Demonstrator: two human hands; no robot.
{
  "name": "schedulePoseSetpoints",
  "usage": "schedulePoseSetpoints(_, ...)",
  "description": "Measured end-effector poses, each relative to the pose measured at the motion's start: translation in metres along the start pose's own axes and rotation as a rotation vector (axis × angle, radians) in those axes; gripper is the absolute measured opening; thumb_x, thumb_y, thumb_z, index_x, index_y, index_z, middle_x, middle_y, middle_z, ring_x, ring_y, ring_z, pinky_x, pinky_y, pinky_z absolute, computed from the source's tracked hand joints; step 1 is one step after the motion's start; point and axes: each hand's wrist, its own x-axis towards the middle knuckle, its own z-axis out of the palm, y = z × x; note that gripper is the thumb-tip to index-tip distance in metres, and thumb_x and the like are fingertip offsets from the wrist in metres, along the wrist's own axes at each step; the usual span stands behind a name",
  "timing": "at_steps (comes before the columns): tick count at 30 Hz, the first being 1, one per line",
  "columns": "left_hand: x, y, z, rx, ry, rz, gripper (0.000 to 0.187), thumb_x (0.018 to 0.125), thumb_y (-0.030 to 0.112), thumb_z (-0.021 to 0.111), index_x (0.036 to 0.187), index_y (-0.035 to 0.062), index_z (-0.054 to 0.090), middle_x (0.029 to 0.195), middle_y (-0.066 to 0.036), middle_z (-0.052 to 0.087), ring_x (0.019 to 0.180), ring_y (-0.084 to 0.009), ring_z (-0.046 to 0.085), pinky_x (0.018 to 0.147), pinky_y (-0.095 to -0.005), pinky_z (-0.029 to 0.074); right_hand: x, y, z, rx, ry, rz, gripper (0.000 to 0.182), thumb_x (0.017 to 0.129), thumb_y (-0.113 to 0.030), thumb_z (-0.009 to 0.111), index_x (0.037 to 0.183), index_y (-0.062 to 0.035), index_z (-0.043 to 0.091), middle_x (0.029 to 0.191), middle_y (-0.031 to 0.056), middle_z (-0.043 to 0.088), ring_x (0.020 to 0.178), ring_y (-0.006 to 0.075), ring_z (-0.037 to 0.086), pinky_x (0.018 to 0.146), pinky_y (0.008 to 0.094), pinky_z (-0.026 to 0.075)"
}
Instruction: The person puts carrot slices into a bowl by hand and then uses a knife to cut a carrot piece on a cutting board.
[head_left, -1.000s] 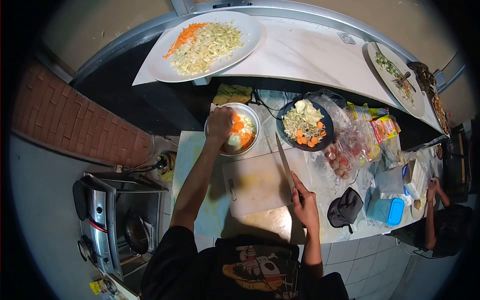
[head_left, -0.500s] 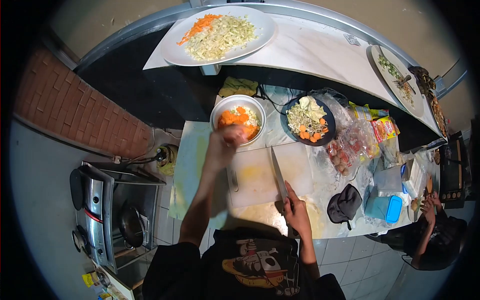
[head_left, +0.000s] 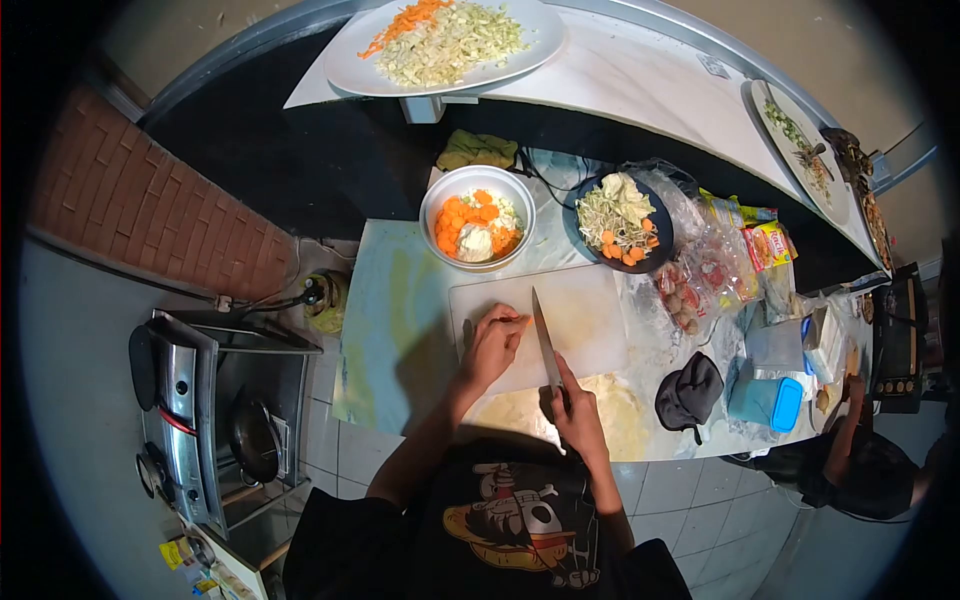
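My right hand (head_left: 580,415) grips the handle of a long kitchen knife (head_left: 545,335), its blade pointing away from me over the white cutting board (head_left: 590,300). To the left of the blade, my left hand (head_left: 492,345) pinches a small orange carrot piece (head_left: 526,321) at its fingertips, above the board. Beyond the board stands a white bowl (head_left: 428,232) with orange carrot slices (head_left: 455,212), chopped pale vegetable and a larger cream-coloured chunk (head_left: 474,243) whose kind I cannot make out.
A dark plate (head_left: 657,205) right of the bowl carries bean sprouts, carrot slices and cabbage. Plastic bags (head_left: 715,265), a black cap (head_left: 690,390) and a blue-lidded container (head_left: 787,405) lie to the right. A platter (head_left: 545,40) occupies the shelf. Another person (head_left: 860,465) stands far right.
My left hand has come back from the bowl to the board, and a carrot piece now shows in its fingers. The cream-coloured chunk in the bowl is uncovered. The knife stays in my right hand.
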Motion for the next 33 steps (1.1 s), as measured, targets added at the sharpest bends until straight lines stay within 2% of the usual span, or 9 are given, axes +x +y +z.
schedulePoseSetpoints(3,-0.002,-0.003,0.001,-0.03,-0.053,-0.066,0.026,0.083,0.004,0.073,0.109,0.0046,0.073,0.096,-0.016,0.069,0.085,-0.0326,0.068,0.077,-0.0368,0.054,0.003,0.001,0.003,0.0,0.024,-0.026,0.068,0.089,-0.001,0.051,0.153,-0.019,0.035,0.096,0.0313,0.065,0.088,0.0479,0.065,0.077,0.0505,0.05)
schedulePoseSetpoints(9,0.004,0.003,0.002,-0.195,-0.031,-0.292,0.022,0.085,0.007,0.073,0.106,0.0007,0.073,0.095,-0.015,0.071,0.081,-0.0267,0.069,0.073,-0.0345,0.055,0.005,0.002,0.004,-0.041,0.004,-0.005,0.069,0.09,-0.001,0.051,0.154,-0.0164,0.033,0.091,0.0297,0.064,0.084,0.0471,0.064,0.075,0.0503,0.05)
schedulePoseSetpoints(14,0.005,-0.002,0.006,-0.175,-0.058,-0.314,0.018,0.087,0.009,0.073,0.104,0.003,0.074,0.096,-0.014,0.072,0.078,-0.0256,0.07,0.071,-0.0344,0.055,0.01,0.01,0.008,-0.078,-0.024,-0.038,0.078,0.087,0.002,0.052,0.157,-0.0179,0.025,0.086,0.0281,0.063,0.079,0.0461,0.063,0.073,0.0508,0.049)
schedulePoseSetpoints(19,0.008,-0.002,0.004,-0.154,-0.086,-0.328,0.017,0.087,0.006,0.071,0.104,0.0056,0.075,0.098,-0.013,0.072,0.08,-0.0261,0.071,0.072,-0.034,0.056,0.011,0.011,0.006,-0.064,-0.048,-0.061,0.082,0.085,0.004,0.052,0.158,-0.0176,0.022,0.082,0.0276,0.062,0.077,0.0462,0.062,0.072,0.0511,0.049)
schedulePoseSetpoints(21,0.01,-0.001,0.003,-0.183,-0.072,-0.245,0.021,0.083,-0.007,0.067,0.104,-0.0026,0.071,0.093,-0.017,0.069,0.077,-0.0294,0.071,0.064,-0.0342,0.055,0.01,0.007,0.006,-0.068,-0.056,-0.057,0.084,0.084,0.005,0.052,0.158,-0.0172,0.021,0.081,0.0275,0.062,0.077,0.0464,0.062,0.072,0.0512,0.048)
schedulePoseSetpoints(24,0.01,-0.006,0.005,-0.168,-0.091,-0.231,0.024,0.082,-0.009,0.066,0.104,-0.0017,0.071,0.093,-0.016,0.07,0.077,-0.0288,0.071,0.066,-0.0333,0.057,0.009,0.009,0.008,-0.044,-0.046,-0.046,0.085,0.083,0.006,0.052,0.158,-0.0165,0.021,0.082,0.0274,0.062,0.076,0.0462,0.062,0.072,0.0516,0.048)
schedulePoseSetpoints(30,0.009,-0.002,0.011,-0.221,-0.074,-0.313,0.023,0.082,-0.006,0.066,0.104,0.0,0.071,0.096,-0.017,0.072,0.079,-0.0284,0.072,0.07,-0.0331,0.058,0.009,0.013,0.009,-0.074,-0.031,-0.082,0.086,0.082,0.007,0.052,0.158,-0.0162,0.02,0.083,0.0267,0.061,0.075,0.0456,0.061,0.071,0.0517,0.047)
schedulePoseSetpoints(32,0.008,0.002,0.012,-0.206,-0.062,-0.319,0.021,0.084,-0.004,0.067,0.104,0.0001,0.071,0.095,-0.017,0.072,0.08,-0.0282,0.073,0.071,-0.0334,0.058,0.01,0.012,0.01,-0.085,0.023,-0.151,0.083,0.083,0.008,0.048,0.158,-0.0157,0.022,0.073,0.0257,0.059,0.066,0.0443,0.059,0.069,0.0448,0.049)
schedulePoseSetpoints(33,0.008,0.004,0.012,-0.191,-0.044,-0.323,0.02,0.085,-0.001,0.068,0.104,0.0003,0.071,0.095,-0.017,0.073,0.081,-0.0279,0.073,0.071,-0.0337,0.058,0.01,0.011,0.009,-0.085,0.023,-0.148,0.083,0.083,0.008,0.048,0.158,-0.0157,0.022,0.073,0.0257,0.059,0.066,0.0443,0.059,0.069,0.0448,0.049)
